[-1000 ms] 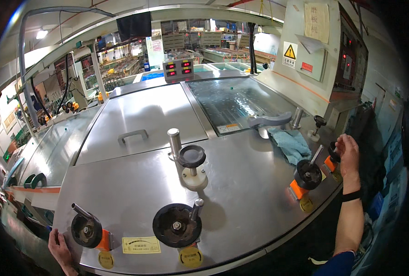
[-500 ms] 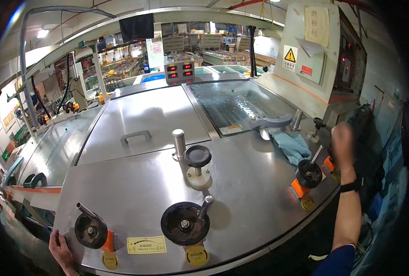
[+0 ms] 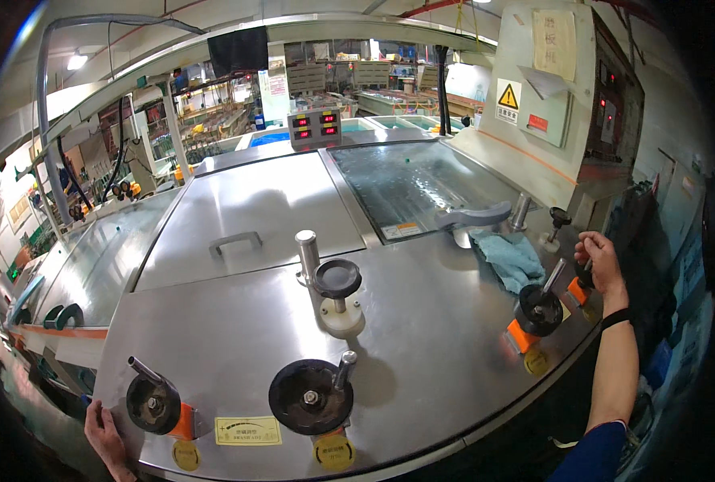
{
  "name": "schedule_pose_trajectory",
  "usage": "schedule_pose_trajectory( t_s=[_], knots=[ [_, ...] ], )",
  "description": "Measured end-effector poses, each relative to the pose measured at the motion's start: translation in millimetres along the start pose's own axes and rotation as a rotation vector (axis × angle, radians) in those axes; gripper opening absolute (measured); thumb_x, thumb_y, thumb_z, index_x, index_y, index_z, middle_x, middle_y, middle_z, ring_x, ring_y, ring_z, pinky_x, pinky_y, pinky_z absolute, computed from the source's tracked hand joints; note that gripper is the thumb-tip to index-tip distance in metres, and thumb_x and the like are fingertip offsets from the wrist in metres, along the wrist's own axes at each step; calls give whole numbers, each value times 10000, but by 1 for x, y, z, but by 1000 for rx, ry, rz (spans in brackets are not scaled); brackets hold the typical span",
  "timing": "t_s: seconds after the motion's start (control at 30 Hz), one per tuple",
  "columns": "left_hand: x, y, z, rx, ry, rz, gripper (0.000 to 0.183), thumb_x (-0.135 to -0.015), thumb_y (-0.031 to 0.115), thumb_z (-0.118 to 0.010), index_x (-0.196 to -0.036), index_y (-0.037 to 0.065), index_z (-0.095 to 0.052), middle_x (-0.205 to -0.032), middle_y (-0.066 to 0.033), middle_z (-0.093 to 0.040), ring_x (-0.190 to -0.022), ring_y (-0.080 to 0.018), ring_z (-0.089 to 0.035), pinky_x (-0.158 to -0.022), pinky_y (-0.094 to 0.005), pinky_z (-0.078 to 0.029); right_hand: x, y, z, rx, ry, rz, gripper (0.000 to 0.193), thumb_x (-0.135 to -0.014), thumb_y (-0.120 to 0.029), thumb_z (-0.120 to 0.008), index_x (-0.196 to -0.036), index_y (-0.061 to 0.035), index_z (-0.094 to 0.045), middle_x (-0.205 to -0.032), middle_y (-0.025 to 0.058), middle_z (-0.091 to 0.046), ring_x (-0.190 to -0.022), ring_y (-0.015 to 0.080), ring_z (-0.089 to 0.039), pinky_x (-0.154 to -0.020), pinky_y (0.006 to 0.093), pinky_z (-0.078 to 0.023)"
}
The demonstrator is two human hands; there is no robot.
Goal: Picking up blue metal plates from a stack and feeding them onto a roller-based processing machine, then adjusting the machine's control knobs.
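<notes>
Glared white off the steel lid (image 3: 253, 210), shone from a lamp (image 3: 77, 61) beyond its left, lay dim far rightward.

The machine top (image 3: 430, 345) is smooth, glossy metal; the large wheel (image 3: 290, 402) looks matt, its handle (image 3: 344, 370) polished metal; the towel (image 3: 508, 259) is rough, matt cloth.

Lighting: one ceiling lamp (image 3: 77, 61) lit, far beyond the left hand (image 3: 107, 434). Right of the right hand (image 3: 601, 261): pale wall (image 3: 668, 132), dim. Beyond both hands: cluttered workshop hall; pale overhead beam (image 3: 357, 30) spanning it, dark rectangular panel (image 3: 239, 51) hanging beneath. Red pipe (image 3: 416, 6) noted at ceiling level.
</notes>
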State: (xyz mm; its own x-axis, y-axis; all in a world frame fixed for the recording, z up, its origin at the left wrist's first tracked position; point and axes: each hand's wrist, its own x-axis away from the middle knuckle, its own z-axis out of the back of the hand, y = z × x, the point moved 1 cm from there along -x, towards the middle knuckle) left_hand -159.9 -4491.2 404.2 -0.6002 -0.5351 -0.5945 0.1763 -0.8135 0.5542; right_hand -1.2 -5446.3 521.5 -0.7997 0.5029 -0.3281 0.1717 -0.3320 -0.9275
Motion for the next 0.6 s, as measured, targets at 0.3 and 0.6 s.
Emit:
schedule_pose_trajectory(
  t_s=[0.3,0.6],
  knots=[
    [-4,-7,-4,9,13,-6,269,-965,108,-558,-1163,-65,-612,-1088,-208,-673,-1004,-315,-640,-910,-393,-488,-97,40,22,104,347,-158,330,-896,-407,-635,-786,-103,-572,-557,-2,-388,-390,130,-372,-364,319,-321],
    [5,-2,-1,28,54,27,232,-971,100,-555,-1142,-44,-619,-1044,-176,-672,-960,-252,-622,-882,-361,-493,-21,46,68,-104,480,7,315,-962,-313,-587,-762,-78,-521,-514,-30,-363,-366,100,-330,-359,295,-307]
  ],
)
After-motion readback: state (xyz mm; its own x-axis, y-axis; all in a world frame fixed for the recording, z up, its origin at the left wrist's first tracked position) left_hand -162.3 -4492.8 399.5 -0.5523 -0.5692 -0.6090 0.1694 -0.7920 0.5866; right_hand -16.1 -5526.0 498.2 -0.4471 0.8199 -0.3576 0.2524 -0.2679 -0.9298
